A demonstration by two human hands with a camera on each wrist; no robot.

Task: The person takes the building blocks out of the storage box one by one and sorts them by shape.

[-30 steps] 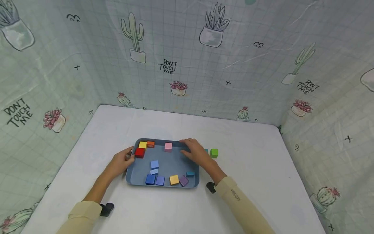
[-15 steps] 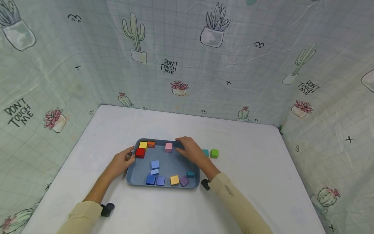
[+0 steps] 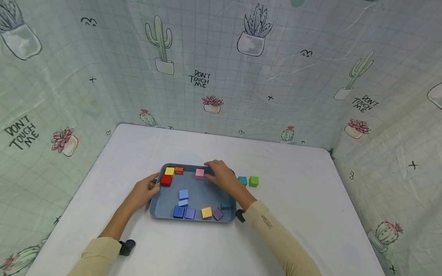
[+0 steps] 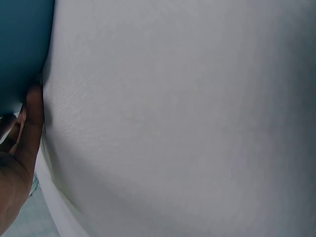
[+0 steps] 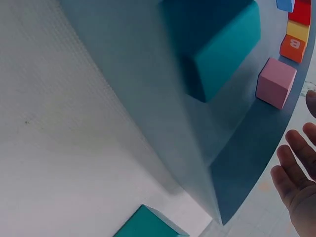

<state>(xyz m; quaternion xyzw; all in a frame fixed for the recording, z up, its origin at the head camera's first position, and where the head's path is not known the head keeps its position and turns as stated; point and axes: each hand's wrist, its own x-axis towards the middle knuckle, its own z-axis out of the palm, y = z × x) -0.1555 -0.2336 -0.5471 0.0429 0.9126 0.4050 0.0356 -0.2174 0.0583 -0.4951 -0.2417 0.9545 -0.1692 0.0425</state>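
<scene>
A shallow blue-grey tray (image 3: 203,193) lies on the table with coloured blocks in it. At its left side my left hand (image 3: 143,191) grips the rim, beside a red block (image 3: 166,180). In the left wrist view, the left hand (image 4: 22,153) has its fingers along the tray's outer wall (image 4: 22,49). My right hand (image 3: 222,177) reaches over the tray's back right part, fingers spread and holding nothing. Its fingertips come right up to a pink cube (image 3: 199,174) and the back rim. The right wrist view shows the right hand (image 5: 298,182) just past that rim, near the pink cube (image 5: 276,83).
Yellow (image 3: 169,171) and orange (image 3: 178,171) blocks sit in the tray's back left corner. Along its front lie several blue blocks (image 3: 178,212), an amber block (image 3: 206,212), a purple block (image 3: 217,214) and a teal block (image 3: 225,206). Teal (image 3: 242,180) and green (image 3: 253,181) cubes stand right of the tray.
My right hand has moved left along the tray's back side toward the pink cube, uncovering the teal cube outside the tray. My left hand stays on the rim.
</scene>
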